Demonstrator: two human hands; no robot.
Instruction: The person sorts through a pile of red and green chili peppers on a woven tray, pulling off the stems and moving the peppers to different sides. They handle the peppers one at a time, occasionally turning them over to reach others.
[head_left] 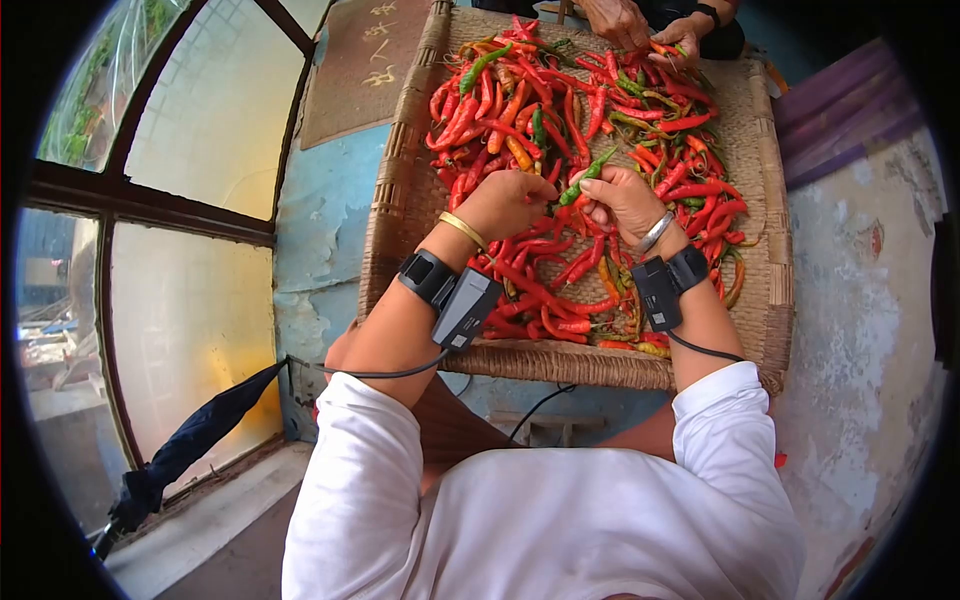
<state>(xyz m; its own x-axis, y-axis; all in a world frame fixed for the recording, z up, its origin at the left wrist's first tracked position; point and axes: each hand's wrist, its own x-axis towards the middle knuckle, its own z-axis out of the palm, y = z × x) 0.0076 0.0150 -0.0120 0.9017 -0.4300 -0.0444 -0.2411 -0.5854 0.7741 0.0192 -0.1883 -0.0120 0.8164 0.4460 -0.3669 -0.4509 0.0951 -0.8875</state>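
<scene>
My right hand pinches a green chili pepper between thumb and fingers, its tip pointing up and away from me. Close beside it, my left hand is closed with its fingertips at the lower end of that pepper; what they grip is hidden. Below and around both hands lies a heap of red chili peppers, with some green and orange ones mixed in. They are spread over a woven tray with a raised rim.
Across the tray, another person's hands handle peppers at the far edge. A frosted window stands on my left, with a folded dark umbrella leaning by it. Purple cloth hangs at the right. Cables run from my wrist devices.
</scene>
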